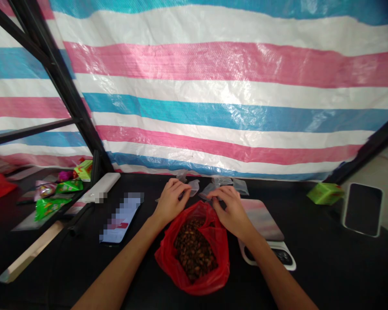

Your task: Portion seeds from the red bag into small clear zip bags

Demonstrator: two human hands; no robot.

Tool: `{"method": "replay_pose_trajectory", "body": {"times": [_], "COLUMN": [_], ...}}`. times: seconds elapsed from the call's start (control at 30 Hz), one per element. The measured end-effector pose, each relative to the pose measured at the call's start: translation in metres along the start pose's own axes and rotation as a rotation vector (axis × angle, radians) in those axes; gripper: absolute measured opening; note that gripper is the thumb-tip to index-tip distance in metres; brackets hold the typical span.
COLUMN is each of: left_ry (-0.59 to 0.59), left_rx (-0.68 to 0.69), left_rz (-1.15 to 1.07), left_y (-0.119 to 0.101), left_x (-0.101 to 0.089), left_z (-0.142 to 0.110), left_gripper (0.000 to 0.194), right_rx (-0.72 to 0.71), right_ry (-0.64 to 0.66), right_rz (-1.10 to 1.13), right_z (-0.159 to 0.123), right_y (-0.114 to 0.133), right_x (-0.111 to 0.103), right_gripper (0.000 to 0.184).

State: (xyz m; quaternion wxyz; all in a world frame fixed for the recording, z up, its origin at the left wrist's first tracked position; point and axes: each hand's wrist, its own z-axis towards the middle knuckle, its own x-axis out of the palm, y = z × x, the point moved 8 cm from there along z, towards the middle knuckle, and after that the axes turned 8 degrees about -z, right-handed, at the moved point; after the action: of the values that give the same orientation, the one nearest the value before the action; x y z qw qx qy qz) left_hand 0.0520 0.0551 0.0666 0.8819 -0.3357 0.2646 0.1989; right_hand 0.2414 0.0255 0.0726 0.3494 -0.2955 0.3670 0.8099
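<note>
A red plastic bag [210, 280] stands open between my forearms, filled with small brown seeds or nuts [196, 252]. Just beyond its far rim, my left hand [173, 197] has its fingers curled together beside a piece of clear plastic [194, 187]. Above the bag's far right rim, my right hand [229, 210] holds thumb and fingers in a pinch, close to a clear plastic bag [209, 189]. What lies between the fingertips of either hand is too small to make out. More small clear bags [241, 187] lie behind my hands.
Right of the red bag is a flat scale-like device [261, 219]. A phone [123, 219] lies to the left, near a wooden strip [32, 252] and green packets [50, 209]. Far right are a green box [325, 193] and a white-rimmed dark panel [364, 209]. Striped sheeting [229, 99] hangs behind.
</note>
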Motion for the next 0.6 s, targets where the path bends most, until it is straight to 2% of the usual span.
{"method": "replay_pose_trajectory", "body": {"times": [0.1, 0.27, 0.33, 0.47, 0.53, 0.6], "left_ry": [-0.127, -0.110, -0.119, -0.081, -0.053, -0.057], "left_rx": [0.043, 0.088, 0.047, -0.115, -0.193, -0.262], "left_rz": [-0.102, -0.241, -0.306, -0.497, -0.614, -0.725], "left_y": [-0.017, -0.045, -0.049, -0.045, -0.043, -0.039], "left_x": [-0.011, -0.011, -0.011, -0.005, 0.001, 0.005], "left_z": [0.001, 0.000, -0.001, 0.000, -0.001, -0.001], "left_gripper": [0.017, 0.015, 0.014, 0.014, 0.016, 0.017], "right_rx": [-0.061, -0.090, -0.073, -0.081, -0.100, -0.116], "right_ry": [-0.009, -0.030, -0.041, -0.070, -0.068, -0.061], "right_rz": [0.062, 0.106, 0.121, 0.049, -0.007, -0.028], "right_z": [-0.001, -0.003, -0.004, -0.005, -0.006, -0.007], "right_y": [0.016, 0.025, 0.023, 0.022, 0.024, 0.024], "right_x": [-0.005, -0.007, -0.007, -0.008, -0.008, -0.007], "right_gripper": [0.023, 0.025, 0.028, 0.060, 0.061, 0.052]}}
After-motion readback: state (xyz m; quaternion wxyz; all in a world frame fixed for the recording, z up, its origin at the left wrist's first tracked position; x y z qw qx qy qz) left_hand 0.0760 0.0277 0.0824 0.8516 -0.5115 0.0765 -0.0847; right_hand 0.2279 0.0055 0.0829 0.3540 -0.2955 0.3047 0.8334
